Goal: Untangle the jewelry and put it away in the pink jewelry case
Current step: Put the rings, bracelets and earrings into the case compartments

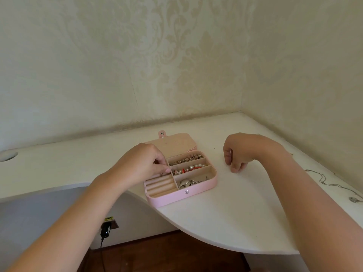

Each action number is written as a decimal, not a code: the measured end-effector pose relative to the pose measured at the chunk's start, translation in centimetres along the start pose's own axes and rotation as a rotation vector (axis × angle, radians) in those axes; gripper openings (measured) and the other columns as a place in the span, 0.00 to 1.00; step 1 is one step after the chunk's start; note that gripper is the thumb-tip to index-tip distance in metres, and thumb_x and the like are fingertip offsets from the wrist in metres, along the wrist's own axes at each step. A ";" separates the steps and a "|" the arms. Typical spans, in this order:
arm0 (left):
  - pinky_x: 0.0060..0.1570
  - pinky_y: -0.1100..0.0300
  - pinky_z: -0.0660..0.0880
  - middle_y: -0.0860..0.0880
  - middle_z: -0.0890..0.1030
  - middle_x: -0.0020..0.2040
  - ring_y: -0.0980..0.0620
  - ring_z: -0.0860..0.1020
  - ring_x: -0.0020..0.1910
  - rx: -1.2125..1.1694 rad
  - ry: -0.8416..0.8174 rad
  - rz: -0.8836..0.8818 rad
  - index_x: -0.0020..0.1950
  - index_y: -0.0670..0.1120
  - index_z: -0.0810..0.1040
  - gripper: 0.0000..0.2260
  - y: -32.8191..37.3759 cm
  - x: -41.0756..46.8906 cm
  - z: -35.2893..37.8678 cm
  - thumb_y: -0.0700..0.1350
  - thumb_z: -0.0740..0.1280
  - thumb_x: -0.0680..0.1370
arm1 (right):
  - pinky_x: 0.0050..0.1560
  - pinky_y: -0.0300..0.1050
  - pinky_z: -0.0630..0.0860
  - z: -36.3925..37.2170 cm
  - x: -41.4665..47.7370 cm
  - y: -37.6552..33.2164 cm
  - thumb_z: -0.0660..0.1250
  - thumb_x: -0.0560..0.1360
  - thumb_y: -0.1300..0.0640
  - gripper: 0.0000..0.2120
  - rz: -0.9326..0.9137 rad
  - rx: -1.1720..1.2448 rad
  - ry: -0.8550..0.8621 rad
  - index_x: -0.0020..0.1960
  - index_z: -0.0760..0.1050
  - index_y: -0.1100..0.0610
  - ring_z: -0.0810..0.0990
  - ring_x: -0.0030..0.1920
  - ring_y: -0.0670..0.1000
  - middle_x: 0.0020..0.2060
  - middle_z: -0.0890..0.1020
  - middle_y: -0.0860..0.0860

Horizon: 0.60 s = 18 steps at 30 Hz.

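1. The jewelry case (200, 188) lies open on the table (225, 216), its lid (176, 143) folded back toward the wall.
2. Beads (186, 160) fill the case's rear right compartments; a chain (193, 182) lies in the front right one.
3. A necklace (330, 183) lies far right on the table.

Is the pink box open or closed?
Open. The pink jewelry case has its lid flipped back flat on the desk, so the beads in its compartments show.

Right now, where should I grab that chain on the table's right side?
Judging by how it lies, pinch the chain at its thin straight run, from above with the right hand. It lies flat and loose on the table, so the fingertips must close down over it.
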<state>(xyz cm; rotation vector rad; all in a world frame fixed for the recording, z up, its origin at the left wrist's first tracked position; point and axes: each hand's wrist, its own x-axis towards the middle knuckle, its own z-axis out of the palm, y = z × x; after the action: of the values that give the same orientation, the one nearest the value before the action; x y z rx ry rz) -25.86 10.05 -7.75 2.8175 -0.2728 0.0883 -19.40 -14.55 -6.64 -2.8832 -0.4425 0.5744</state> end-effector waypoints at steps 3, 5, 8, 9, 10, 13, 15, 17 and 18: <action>0.30 0.72 0.65 0.59 0.75 0.29 0.67 0.73 0.30 -0.090 0.008 0.009 0.39 0.50 0.84 0.03 -0.2 -0.1 0.3 0.47 0.73 0.72 | 0.30 0.31 0.71 0.0 0.4 0.0 0.73 0.68 0.67 0.08 -0.018 0.011 0.092 0.43 0.78 0.57 0.78 0.29 0.44 0.40 0.82 0.52; 0.31 0.71 0.66 0.59 0.76 0.30 0.65 0.74 0.31 -0.054 -0.011 0.035 0.41 0.50 0.84 0.04 -0.3 -0.2 0.4 0.47 0.71 0.74 | 0.31 0.32 0.72 0.0 0.5 0.0 0.73 0.68 0.68 0.09 -0.027 0.034 0.125 0.39 0.76 0.56 0.79 0.31 0.46 0.37 0.80 0.50; 0.39 0.62 0.71 0.58 0.79 0.34 0.57 0.78 0.37 -0.011 -0.029 0.039 0.43 0.49 0.84 0.05 -0.4 -0.2 0.2 0.45 0.69 0.76 | 0.29 0.31 0.71 0.1 0.7 -0.1 0.73 0.69 0.68 0.11 -0.032 0.042 0.146 0.37 0.74 0.55 0.80 0.33 0.48 0.37 0.80 0.51; 0.40 0.61 0.72 0.58 0.79 0.35 0.56 0.78 0.38 -0.013 -0.033 0.035 0.44 0.49 0.84 0.05 -0.5 -0.2 0.1 0.45 0.68 0.77 | 0.26 0.30 0.70 0.1 0.7 -0.1 0.73 0.69 0.67 0.10 -0.035 0.044 0.151 0.38 0.74 0.55 0.79 0.32 0.46 0.38 0.80 0.51; 0.41 0.62 0.72 0.58 0.79 0.35 0.56 0.79 0.39 -0.012 -0.036 0.032 0.44 0.50 0.84 0.06 -0.5 -0.2 0.1 0.44 0.68 0.77 | 0.24 0.29 0.68 0.1 0.8 -0.1 0.72 0.69 0.67 0.10 -0.037 0.048 0.159 0.39 0.75 0.56 0.78 0.30 0.45 0.38 0.80 0.51; 0.41 0.60 0.73 0.56 0.81 0.37 0.55 0.79 0.39 0.007 -0.043 0.030 0.45 0.50 0.84 0.06 -0.6 0.0 -0.1 0.45 0.68 0.77 | 0.26 0.33 0.67 0.2 0.9 0.0 0.71 0.68 0.69 0.10 -0.052 0.058 0.222 0.39 0.75 0.56 0.76 0.31 0.46 0.35 0.78 0.49; 0.41 0.58 0.73 0.55 0.81 0.36 0.53 0.79 0.39 0.023 -0.046 0.035 0.43 0.50 0.85 0.06 -0.5 0.2 -0.2 0.46 0.68 0.77 | 0.29 0.36 0.68 0.2 1.1 0.1 0.71 0.68 0.69 0.10 -0.089 0.088 0.310 0.41 0.76 0.56 0.77 0.36 0.49 0.35 0.76 0.49; 0.36 0.62 0.71 0.55 0.80 0.35 0.54 0.76 0.34 0.052 -0.054 0.051 0.41 0.50 0.84 0.07 -0.3 0.2 -0.1 0.45 0.68 0.76 | 0.32 0.39 0.70 0.2 1.3 0.0 0.71 0.68 0.69 0.11 -0.170 0.200 0.419 0.44 0.76 0.55 0.77 0.38 0.49 0.37 0.76 0.48; 0.32 0.65 0.68 0.56 0.79 0.34 0.57 0.73 0.31 0.066 -0.059 0.059 0.40 0.49 0.84 0.07 -0.1 0.2 0.0 0.45 0.68 0.76 | 0.33 0.39 0.70 0.1 1.2 -0.2 0.72 0.68 0.69 0.11 -0.221 0.287 0.459 0.45 0.76 0.55 0.77 0.36 0.47 0.37 0.78 0.49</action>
<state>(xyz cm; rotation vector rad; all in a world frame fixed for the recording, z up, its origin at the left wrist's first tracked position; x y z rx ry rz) -25.65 10.14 -7.78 2.8814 -0.3737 0.0272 -18.41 -13.93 -7.13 -2.5326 -0.5411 -0.0604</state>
